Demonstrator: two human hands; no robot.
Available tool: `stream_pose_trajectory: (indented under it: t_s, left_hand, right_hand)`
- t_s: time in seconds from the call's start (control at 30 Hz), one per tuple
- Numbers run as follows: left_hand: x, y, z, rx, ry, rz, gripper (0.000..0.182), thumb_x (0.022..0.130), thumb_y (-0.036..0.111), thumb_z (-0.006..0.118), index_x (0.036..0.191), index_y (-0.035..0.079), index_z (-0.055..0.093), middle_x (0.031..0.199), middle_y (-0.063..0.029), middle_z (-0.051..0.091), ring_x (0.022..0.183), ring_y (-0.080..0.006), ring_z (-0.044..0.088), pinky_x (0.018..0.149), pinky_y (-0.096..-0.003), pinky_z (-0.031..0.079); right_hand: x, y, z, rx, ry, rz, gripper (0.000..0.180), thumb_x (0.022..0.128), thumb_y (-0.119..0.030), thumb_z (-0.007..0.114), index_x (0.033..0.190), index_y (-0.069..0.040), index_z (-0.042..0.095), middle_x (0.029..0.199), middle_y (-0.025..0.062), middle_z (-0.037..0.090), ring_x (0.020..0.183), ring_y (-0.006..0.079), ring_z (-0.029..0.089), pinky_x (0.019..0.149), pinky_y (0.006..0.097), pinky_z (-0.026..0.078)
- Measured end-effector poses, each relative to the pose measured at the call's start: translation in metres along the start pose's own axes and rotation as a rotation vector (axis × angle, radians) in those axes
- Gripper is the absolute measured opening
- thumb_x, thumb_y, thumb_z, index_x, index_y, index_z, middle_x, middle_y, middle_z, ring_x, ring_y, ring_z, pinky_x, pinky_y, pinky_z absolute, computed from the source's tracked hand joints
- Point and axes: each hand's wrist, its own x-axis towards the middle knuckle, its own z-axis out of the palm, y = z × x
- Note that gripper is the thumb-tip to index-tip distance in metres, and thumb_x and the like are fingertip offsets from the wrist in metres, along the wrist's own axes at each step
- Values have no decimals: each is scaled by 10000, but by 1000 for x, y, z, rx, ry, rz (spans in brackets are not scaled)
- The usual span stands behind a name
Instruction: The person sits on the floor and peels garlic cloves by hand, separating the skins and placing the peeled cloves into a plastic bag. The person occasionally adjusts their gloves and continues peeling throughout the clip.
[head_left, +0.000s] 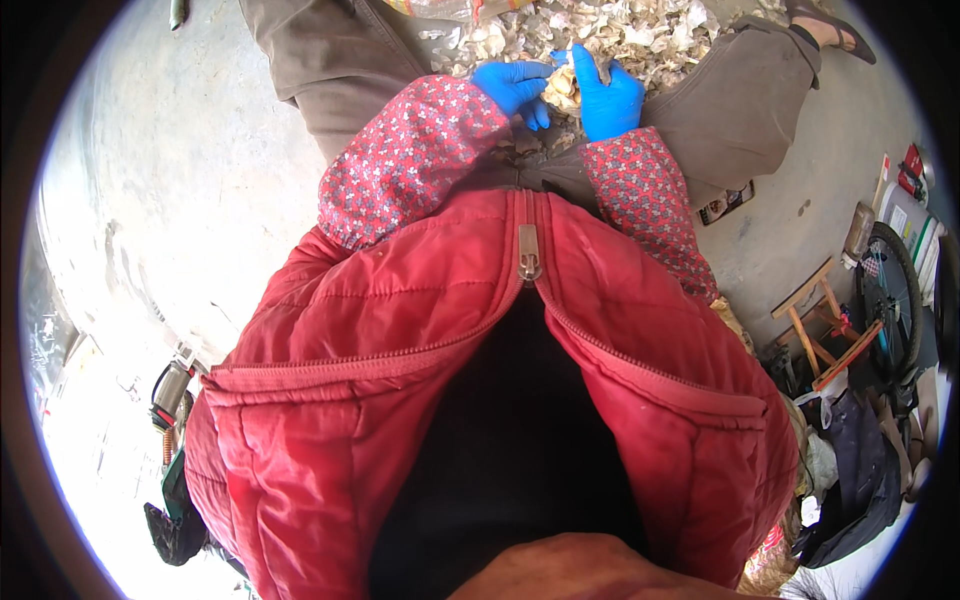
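My right hand (611, 97), in a blue glove, grips a pale yellowish, crumpled dried piece (562, 90), perhaps a mushroom. At its left is my left hand (514, 90), gloved in blue too, with its upper fingers reaching to the piece's edge and its lower fingers hanging apart; whether it pinches the piece is unclear. A wide heap of similar pale, flaky pieces (645, 30) lies on the floor between my legs, beyond the hands. Darker bits lie just below them.
A woven plastic sack (450, 6) borders the heap at the top. On the concrete floor (187, 150), a phone-like object (726, 202) lies beside my right leg. Farther right are a wooden folding frame (825, 322), a bicycle wheel (889, 300) and dark bags (855, 465).
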Motion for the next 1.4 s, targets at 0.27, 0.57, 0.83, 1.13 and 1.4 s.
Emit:
stream_pose_trajectory:
  t_s: [0.27, 0.57, 0.83, 1.13, 1.4]
  left_hand:
    - [3, 20, 28, 168, 126, -91, 510, 849, 319, 626, 1238, 19, 488, 897, -122, 637, 634, -177, 625, 549, -263, 502]
    - [4, 5, 2, -201, 68, -201, 330, 814, 99, 513, 1112, -31, 569, 757, -154, 645, 570, -232, 635, 486, -316, 513]
    - [4, 8, 29, -26, 133, -359, 265, 800, 230, 640, 838, -33, 628, 680, -109, 631, 484, -157, 553, 416, -265, 407]
    - [-1, -8, 45, 470, 497, -57, 314, 714, 197, 671, 904, -49, 624, 699, -98, 648, 610, -173, 623, 550, -292, 497]
    - [-13, -13, 42, 495, 411, 67, 330, 710, 244, 656, 932, 0, 636, 658, -90, 641, 600, -136, 620, 551, -289, 494]
  right_hand:
    - [-6, -4, 5, 138, -13, 66, 384, 793, -332, 665, 755, 42, 586, 670, 124, 614, 606, 155, 568, 579, 320, 472]
    - [-6, 2, 2, 144, 38, 12, 354, 792, -290, 684, 732, 48, 598, 600, 102, 592, 544, 136, 546, 531, 310, 445]
    - [-10, 1, 8, 64, -87, 259, 205, 883, -171, 509, 955, -79, 677, 794, 52, 634, 735, 92, 584, 679, 282, 476]
    - [-13, 11, 28, 444, 47, 356, 566, 710, -425, 692, 947, 82, 611, 854, 156, 643, 799, 218, 626, 717, 334, 495]
    - [-11, 50, 43, 305, 89, 559, 787, 668, -510, 711, 1013, 171, 517, 988, 254, 595, 921, 296, 584, 807, 364, 467]
